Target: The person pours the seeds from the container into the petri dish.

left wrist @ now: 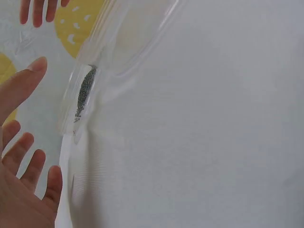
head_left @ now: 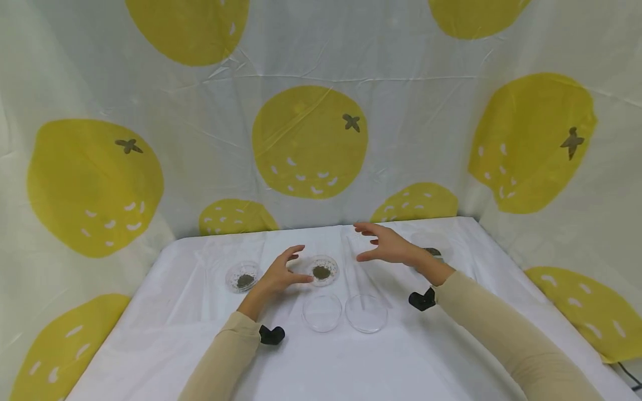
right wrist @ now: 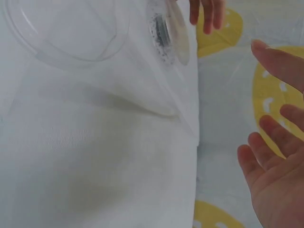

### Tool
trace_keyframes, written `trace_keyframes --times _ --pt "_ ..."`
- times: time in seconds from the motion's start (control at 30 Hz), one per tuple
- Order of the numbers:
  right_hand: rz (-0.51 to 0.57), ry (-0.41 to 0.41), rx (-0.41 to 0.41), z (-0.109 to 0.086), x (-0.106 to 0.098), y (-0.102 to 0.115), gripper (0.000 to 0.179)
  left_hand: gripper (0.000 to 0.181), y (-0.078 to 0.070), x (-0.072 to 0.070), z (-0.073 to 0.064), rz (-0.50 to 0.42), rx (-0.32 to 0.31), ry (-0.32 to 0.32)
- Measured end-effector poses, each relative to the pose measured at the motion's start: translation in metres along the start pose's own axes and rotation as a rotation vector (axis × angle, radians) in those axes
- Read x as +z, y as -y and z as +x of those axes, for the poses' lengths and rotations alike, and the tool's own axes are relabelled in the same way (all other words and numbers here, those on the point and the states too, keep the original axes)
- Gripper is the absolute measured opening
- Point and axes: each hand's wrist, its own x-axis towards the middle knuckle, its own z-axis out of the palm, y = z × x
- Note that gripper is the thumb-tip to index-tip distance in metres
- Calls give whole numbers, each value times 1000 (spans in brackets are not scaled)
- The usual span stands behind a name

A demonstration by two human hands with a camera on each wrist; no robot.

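My left hand (head_left: 276,275) hovers with fingers spread beside a clear petri dish (head_left: 331,266) that contains a small heap of dark granules (head_left: 321,272). Its thumb tip overlaps that dish's left edge in the head view. Farther right and higher, my right hand (head_left: 390,245) is raised over the table, its fingers apart and loosely bent, with nothing in them. A second petri dish (head_left: 231,277) with dark granules stands left of the left hand. Nearer me, two clear round dishes or lids, the left one (head_left: 322,313) and the right one (head_left: 366,314), lie side by side.
Behind the right wrist a dark heap (head_left: 432,252) shows partly, the forearm hiding the rest. A white cloth (head_left: 341,367) covers the table. At its back hangs a curtain (head_left: 401,150) printed with yellow fruit. Each wrist carries a black device (head_left: 272,335).
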Motion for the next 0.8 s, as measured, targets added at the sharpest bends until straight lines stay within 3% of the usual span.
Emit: trace_keyframes --times 0.13,0.33,0.53,0.8 --pt "-12 -1 -4 -10 -13 -3 89 90 -7 -2 -8 -23 -14 6" --pt "-59 -44 -14 -28 -29 -6 87 87 -20 -3 -24 -13 -20 76" --pt "-154 -88 -9 -48 -49 -10 84 85 -25 -4 -43 31 68 165" --pt "-116 -141 96 -78 -72 -27 87 88 -25 2 -69 66 178 243"
